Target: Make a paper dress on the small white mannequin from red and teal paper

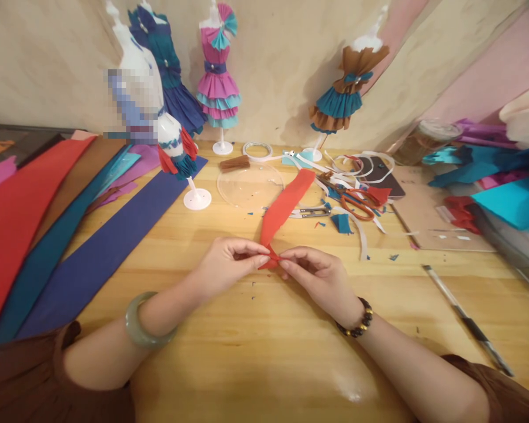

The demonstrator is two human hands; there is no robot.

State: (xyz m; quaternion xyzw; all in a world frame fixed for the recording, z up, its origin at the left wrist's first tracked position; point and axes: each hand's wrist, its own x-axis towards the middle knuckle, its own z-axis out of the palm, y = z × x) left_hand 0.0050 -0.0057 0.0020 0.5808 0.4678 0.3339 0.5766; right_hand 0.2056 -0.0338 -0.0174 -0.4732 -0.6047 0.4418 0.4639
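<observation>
A strip of red crepe paper [286, 202] slants up and away from my fingers over the wooden table. Its near end is gathered and pinched between both hands. My left hand [231, 261] grips one side of that end with thumb and forefinger. On the other side, my right hand [320, 276] pinches it the same way, its fingertips almost meeting the left ones. Just beyond lie small thread snips [311, 212] and a clear round disc [247, 188]. A mannequin partly dressed in red and teal paper [176, 141] stands behind my left hand.
Dressed mannequins in pink [218, 88], teal and blue [170, 70], and brown [346, 88] stand along the wall. Orange-handled scissors [357, 202] lie among white ribbon and scraps. Coloured paper sheets [127, 235] cover the left. A pen [471, 326] and cardboard [436, 205] are at right.
</observation>
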